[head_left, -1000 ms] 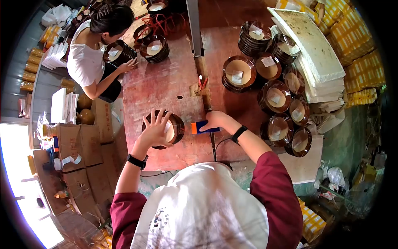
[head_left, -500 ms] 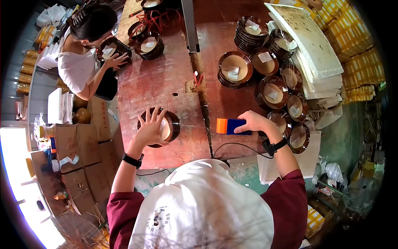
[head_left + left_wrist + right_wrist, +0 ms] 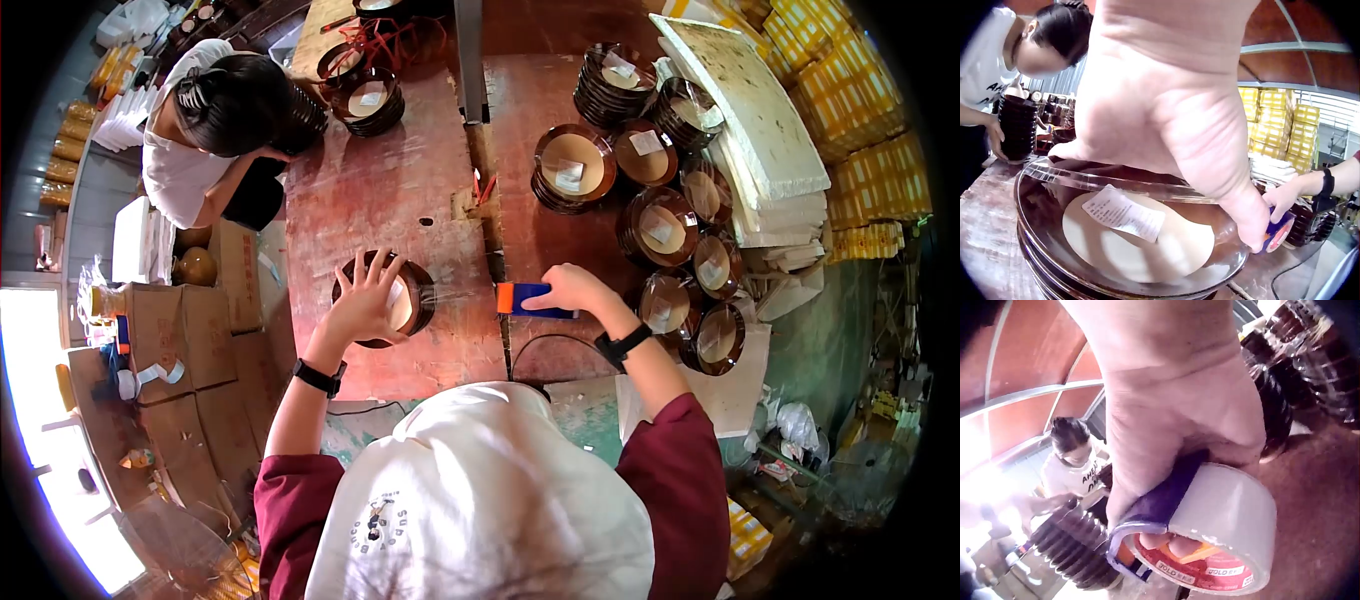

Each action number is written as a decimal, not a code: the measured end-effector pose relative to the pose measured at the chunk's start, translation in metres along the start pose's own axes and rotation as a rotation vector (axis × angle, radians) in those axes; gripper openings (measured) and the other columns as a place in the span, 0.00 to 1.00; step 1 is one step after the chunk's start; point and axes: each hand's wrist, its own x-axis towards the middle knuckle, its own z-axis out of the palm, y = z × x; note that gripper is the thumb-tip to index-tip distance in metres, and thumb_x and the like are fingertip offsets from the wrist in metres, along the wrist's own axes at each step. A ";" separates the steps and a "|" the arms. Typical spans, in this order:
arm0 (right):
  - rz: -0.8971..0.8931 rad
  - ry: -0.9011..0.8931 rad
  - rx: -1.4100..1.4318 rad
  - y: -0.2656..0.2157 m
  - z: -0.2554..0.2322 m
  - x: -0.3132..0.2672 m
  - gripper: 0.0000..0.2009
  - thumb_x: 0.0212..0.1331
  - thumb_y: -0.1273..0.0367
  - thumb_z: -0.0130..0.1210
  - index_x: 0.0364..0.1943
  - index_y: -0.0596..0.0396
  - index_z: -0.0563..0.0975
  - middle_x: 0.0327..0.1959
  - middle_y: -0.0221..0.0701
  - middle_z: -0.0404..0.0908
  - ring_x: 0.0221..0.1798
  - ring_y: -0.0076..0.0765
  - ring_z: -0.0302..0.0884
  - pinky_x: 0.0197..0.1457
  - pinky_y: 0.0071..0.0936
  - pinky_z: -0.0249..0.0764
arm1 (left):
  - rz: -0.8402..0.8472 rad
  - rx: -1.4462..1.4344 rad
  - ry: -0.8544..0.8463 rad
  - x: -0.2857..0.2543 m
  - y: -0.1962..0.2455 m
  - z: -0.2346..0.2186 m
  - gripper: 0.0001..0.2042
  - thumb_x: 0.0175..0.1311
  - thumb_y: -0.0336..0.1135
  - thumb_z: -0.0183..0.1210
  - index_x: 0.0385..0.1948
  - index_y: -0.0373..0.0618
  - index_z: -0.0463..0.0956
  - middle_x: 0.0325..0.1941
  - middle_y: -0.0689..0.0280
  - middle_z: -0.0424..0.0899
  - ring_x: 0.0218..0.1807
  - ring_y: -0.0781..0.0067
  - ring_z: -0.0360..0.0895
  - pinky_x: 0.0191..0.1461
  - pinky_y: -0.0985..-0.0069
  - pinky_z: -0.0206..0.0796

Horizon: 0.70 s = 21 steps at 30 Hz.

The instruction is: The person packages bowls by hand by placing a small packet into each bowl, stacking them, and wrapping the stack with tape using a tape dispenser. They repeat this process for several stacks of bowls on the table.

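From the head view, the left hand lies spread, fingers straight, on top of a stack of brown bowls standing on the red counter, while the right hand curls its fingers round a tape dispenser just beyond the stack's far side, its orange end toward the bowls. Past the right fingers, many more bowl stacks crowd the counter, touching or nearly touching, with white foam slabs and yellow boxes beyond them; open counter lies ahead of the left fingers up to a second person bent over another stack at the far corner. A black cable runs along the near counter edge under the right wrist, and cardboard cartons sit outside the left arm. In the left wrist view, the palm presses flat on a clear film over the top bowl, which holds a paper slip on a pale disc; the right hand with the dispenser shows just beyond the thumb. In the right wrist view, the fingers grip the purple handle, the tape roll below them, and the ribbed side of the stack just ahead.
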 end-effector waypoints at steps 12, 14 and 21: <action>-0.040 0.249 -0.127 -0.069 0.078 0.092 0.32 0.43 0.40 0.67 0.31 0.61 0.86 0.31 0.47 0.87 0.38 0.54 0.87 0.42 0.45 0.82 | 0.012 -0.026 0.027 -0.001 0.001 0.001 0.68 0.25 0.53 0.82 0.78 0.55 0.48 0.81 0.52 0.48 0.80 0.28 0.40 0.69 0.16 0.43; -0.041 0.255 -0.138 -0.079 0.078 0.098 0.30 0.43 0.42 0.69 0.30 0.61 0.86 0.30 0.47 0.86 0.36 0.55 0.87 0.41 0.45 0.82 | 0.010 -0.028 0.028 -0.001 0.001 0.000 0.68 0.24 0.53 0.82 0.78 0.55 0.49 0.81 0.52 0.48 0.80 0.28 0.40 0.69 0.16 0.43; -0.102 0.226 -0.152 -0.083 0.076 0.111 0.30 0.41 0.44 0.71 0.29 0.62 0.86 0.28 0.49 0.85 0.34 0.56 0.87 0.39 0.47 0.82 | -0.008 -0.030 0.003 0.002 0.003 -0.002 0.68 0.24 0.52 0.82 0.78 0.55 0.48 0.82 0.53 0.46 0.81 0.28 0.39 0.69 0.16 0.41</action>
